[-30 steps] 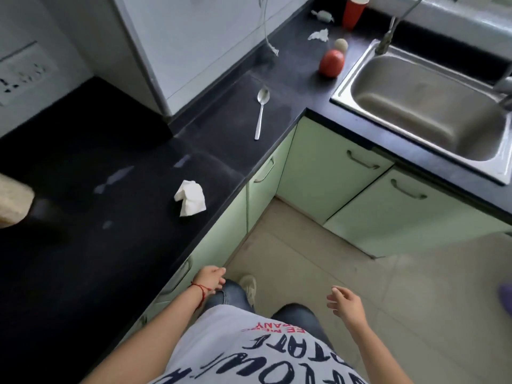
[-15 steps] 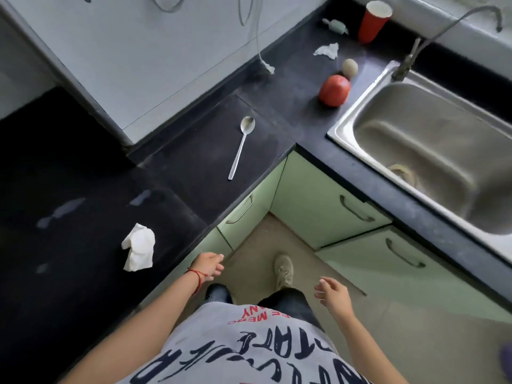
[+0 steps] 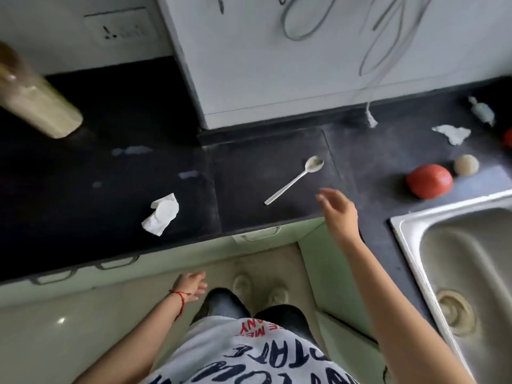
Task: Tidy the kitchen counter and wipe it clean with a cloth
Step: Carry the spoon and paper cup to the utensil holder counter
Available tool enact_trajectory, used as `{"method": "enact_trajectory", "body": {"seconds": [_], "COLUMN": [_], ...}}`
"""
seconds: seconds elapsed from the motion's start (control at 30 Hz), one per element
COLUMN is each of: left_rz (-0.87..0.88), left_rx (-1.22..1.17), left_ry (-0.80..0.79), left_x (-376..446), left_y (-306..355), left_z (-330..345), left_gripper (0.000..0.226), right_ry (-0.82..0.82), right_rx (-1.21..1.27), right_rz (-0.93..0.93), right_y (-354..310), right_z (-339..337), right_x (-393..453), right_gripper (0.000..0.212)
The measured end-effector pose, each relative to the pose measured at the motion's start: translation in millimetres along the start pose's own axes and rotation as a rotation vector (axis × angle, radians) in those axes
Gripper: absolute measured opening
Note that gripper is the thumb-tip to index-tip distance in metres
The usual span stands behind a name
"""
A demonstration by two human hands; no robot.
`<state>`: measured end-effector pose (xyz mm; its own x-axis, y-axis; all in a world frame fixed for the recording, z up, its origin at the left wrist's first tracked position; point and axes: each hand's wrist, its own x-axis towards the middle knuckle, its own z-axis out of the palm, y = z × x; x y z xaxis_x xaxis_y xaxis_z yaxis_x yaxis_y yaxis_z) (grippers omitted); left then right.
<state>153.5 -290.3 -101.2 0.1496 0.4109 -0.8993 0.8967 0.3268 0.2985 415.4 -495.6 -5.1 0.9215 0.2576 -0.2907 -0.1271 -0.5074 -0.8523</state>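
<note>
A metal spoon lies slantwise on the black counter. To its left sits a crumpled white tissue. Farther right are a red tomato, a small pale ball-shaped item, another white paper scrap and a small wrapped item. My right hand hovers over the counter's front edge just right of the spoon's handle, fingers loose and holding nothing. My left hand hangs low by my leg, relaxed and holding nothing.
A steel sink fills the right side. A tan jar stands at the far left. Pale smears mark the counter. Green cabinet drawers run below the counter edge, and a wall socket sits above.
My right hand rose from beside my leg up to the counter edge near the spoon. The view swung left, so the sink and tomato shifted right. My left hand stayed low.
</note>
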Motion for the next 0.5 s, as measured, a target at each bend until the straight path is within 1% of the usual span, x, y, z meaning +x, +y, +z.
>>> {"method": "enact_trajectory", "body": {"seconds": [0.13,0.23,0.33,0.4,0.5], "left_rz": [-0.037,-0.052,-0.071,-0.085,-0.095], "left_rx": [-0.064,-0.119,-0.150,-0.164,-0.198], "left_ry": [0.011,0.016,0.025,0.021,0.030], "left_x": [-4.7,-5.4,-6.7,-6.8,-7.2], "left_y": [-12.6,-18.9,-24.4,-28.9,-32.2], "left_z": [-1.1,0.5,2.4,4.0,5.6], "left_gripper": [0.016,0.023,0.021,0.019,0.015], "right_ry": [0.112,0.114,0.061,0.064,0.075], "right_rx": [-0.151,-0.267,-0.330,-0.363,-0.381], "right_rz": [-0.060,-0.016,0.029,0.047,0.076], "right_y": [-33.4,-42.1,-41.1,-40.0,-40.2], "right_z": [14.9,25.2,32.1,35.0,36.8], "right_x": [47.7,76.3,92.5,98.3,98.7], "right_gripper": [0.029,0.040,0.048,0.048,0.035]}}
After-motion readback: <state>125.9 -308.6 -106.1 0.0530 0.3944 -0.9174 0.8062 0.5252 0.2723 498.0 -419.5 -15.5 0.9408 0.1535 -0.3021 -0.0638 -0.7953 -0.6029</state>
